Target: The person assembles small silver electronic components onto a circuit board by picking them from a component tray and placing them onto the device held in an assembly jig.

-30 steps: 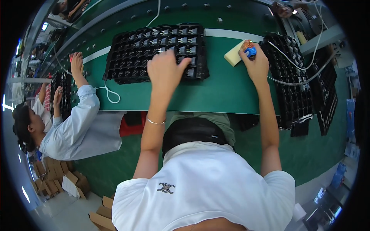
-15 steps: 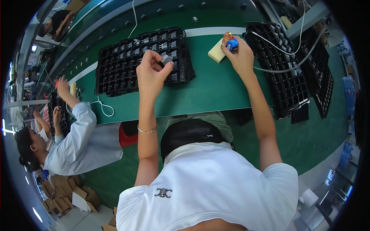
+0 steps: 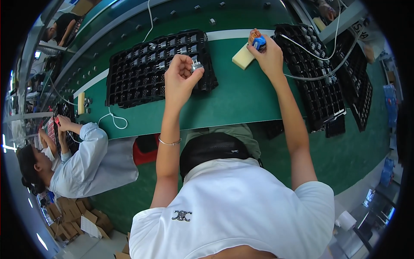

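My left hand [image 3: 181, 77] is closed, pinching a small silver part with metal pins [image 3: 196, 67] between thumb and fingers. It is over the right side of a black compartment tray [image 3: 129, 88], whose far rows hold several similar silver parts with prongs. To the right, my right hand [image 3: 269, 56] is closed on a small object, blue with a copper-orange top [image 3: 257, 39]; its exact kind is hard to make out. Just below and left of that hand lies a pale yellow sponge block [image 3: 243, 56] on the green table [image 3: 241, 99].
More black trays [image 3: 317, 88] stand at the right, with a white cable [image 3: 310, 56] and a clear tube [image 3: 308, 80] across them. Small parts dot the green surface [image 3: 189, 19] beyond the rail. A co-worker [image 3: 82, 159] sits at the left; cardboard boxes [image 3: 77, 216] lie behind.
My left hand has shifted right with the silver part, whose pins now point up. My right hand has risen slightly. The co-worker's raised hand has come down to their tray.
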`<state>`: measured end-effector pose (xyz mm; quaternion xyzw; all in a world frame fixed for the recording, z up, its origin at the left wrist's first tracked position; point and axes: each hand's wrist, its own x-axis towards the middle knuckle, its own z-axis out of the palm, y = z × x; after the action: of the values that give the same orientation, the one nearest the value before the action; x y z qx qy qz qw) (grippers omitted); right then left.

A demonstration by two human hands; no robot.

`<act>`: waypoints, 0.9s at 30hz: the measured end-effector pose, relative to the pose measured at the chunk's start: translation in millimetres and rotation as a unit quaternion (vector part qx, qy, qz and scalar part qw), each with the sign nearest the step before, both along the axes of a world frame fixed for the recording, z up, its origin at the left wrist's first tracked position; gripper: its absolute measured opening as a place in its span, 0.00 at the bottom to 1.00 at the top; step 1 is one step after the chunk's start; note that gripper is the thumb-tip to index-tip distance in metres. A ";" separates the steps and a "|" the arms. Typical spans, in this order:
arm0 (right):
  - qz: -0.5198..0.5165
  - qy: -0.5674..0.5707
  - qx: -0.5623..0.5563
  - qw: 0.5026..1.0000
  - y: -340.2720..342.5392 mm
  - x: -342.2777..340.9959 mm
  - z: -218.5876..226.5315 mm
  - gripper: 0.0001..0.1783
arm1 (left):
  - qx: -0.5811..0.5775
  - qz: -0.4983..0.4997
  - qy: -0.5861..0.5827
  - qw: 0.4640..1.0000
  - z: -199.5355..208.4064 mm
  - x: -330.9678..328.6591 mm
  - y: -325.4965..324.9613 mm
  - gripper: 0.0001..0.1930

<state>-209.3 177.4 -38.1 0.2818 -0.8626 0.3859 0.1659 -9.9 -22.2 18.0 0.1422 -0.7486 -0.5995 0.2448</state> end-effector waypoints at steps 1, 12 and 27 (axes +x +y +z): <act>0.003 -0.016 0.014 1.000 0.2 -0.9 -0.3 0.25 | 0.000 0.001 0.000 1.000 -1.8 -0.5 -0.5 0.12; 0.019 -0.043 0.000 0.999 -3.8 18.0 8.7 0.26 | -0.007 0.006 0.000 1.000 -7.4 1.6 -2.5 0.11; 0.020 -0.052 -0.007 0.998 -5.6 15.0 6.3 0.25 | 0.011 -0.008 0.012 1.000 -6.4 1.4 -2.1 0.11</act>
<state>-194.3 171.8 -31.8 0.2778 -0.8613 0.4095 0.1150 -8.5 -24.3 11.7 0.1320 -0.7399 -0.6115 0.2474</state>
